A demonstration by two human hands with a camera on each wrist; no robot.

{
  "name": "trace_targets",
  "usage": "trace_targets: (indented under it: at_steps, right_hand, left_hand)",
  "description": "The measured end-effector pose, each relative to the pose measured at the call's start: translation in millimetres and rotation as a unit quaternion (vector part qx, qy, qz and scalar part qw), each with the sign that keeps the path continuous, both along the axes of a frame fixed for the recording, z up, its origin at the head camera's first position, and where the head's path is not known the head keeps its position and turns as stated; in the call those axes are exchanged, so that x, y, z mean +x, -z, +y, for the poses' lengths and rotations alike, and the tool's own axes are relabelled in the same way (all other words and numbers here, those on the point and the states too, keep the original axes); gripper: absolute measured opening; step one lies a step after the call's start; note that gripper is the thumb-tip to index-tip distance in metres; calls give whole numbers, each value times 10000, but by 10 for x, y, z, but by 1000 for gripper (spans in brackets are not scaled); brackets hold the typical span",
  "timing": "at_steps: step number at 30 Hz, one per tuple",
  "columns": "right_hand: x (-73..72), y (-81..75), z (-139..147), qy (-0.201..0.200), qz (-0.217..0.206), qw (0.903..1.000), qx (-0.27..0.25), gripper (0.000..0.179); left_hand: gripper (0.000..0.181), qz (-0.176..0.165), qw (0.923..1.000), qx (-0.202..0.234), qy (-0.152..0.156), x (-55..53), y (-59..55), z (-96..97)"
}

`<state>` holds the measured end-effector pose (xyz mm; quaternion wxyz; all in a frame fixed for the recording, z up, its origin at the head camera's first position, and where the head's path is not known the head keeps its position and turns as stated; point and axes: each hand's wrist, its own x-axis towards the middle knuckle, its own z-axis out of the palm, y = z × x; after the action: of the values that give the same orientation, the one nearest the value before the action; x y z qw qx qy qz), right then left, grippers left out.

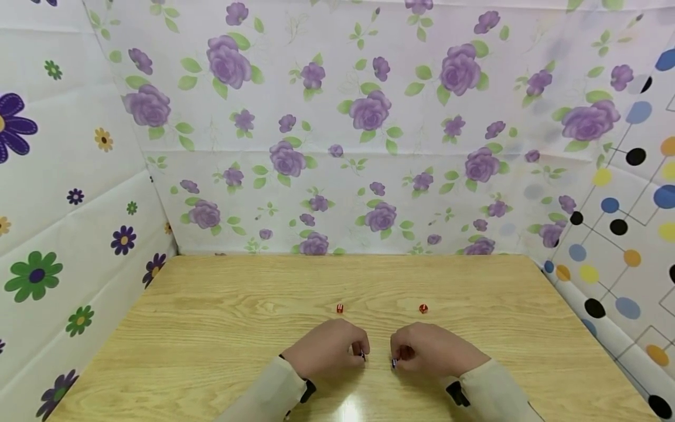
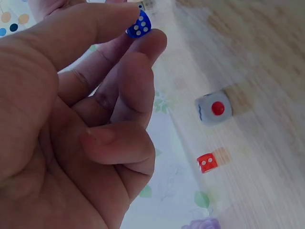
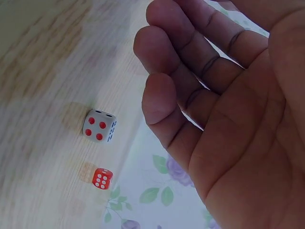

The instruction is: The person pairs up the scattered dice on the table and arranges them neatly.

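Observation:
My left hand pinches a small blue die with white pips between thumb and forefinger, its other fingers loosely bent. Across from it, my right hand pinches a tiny dark blue-and-white die at its fingertips; that grip lies outside the right wrist view. Beyond the left hand are a white die showing one red pip and a red die. Past the right fingers sit another white die with four red pips and a red die. My hands hide both white dice in the head view.
A wood-grain table lies under both hands. Behind it hangs a purple-flowered cloth. Patterned cloths also line the left side and the right side.

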<state>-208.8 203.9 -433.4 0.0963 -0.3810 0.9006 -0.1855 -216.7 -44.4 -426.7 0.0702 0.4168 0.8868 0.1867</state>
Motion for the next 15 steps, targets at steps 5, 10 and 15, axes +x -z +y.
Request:
trace_targets:
  at_steps: [5, 10, 15]
  right_hand:
    - [-3, -39, -6, 62, -102, 9999, -50, 17]
    - [-2, -84, 6, 121, -179, 9997, -112, 16]
    - [-18, -102, 27, 148, -162, 9996, -180, 16]
  left_hand:
    - [6, -332, 9992, 58, -228, -6, -55, -32]
    - [5, -379, 9990, 132, -205, -18, -93, -82]
    - [7, -280, 9990, 264, -241, -22, -110, -104]
